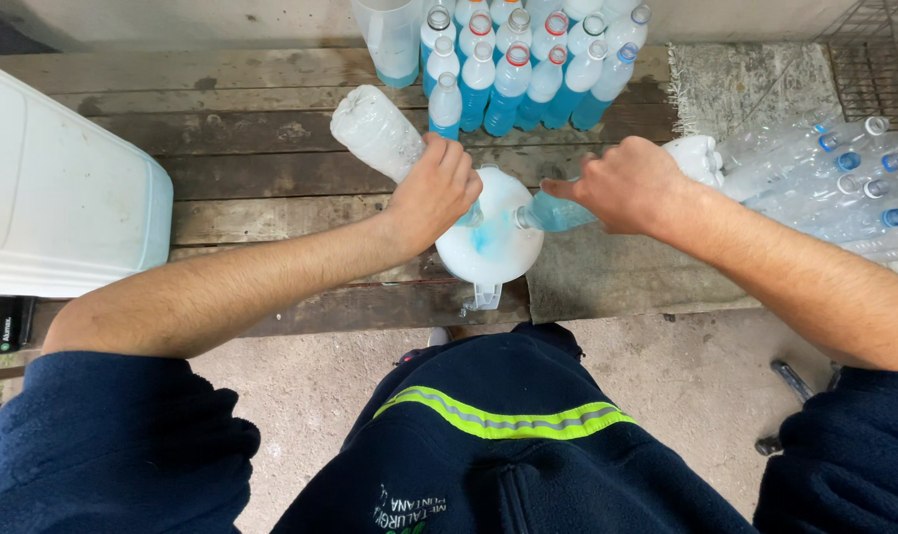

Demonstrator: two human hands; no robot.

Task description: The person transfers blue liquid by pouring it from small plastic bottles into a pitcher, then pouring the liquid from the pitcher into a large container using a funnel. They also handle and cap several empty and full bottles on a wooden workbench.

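My left hand point(434, 190) grips a clear plastic bottle point(375, 131), tilted with its neck pointing down into a white round container point(489, 242) that holds blue liquid. My right hand point(622, 183) holds a second plastic bottle point(694, 158) on its side, its neck also aimed into the white container, with blue liquid showing near the neck. Both hands sit over a worn wooden bench point(261, 178).
Several filled bottles of blue liquid point(528, 69) stand upright at the back of the bench, beside a clear jug point(390, 40). A pile of empty clear bottles point(835, 173) lies at right. A large white canister point(58, 193) sits at left.
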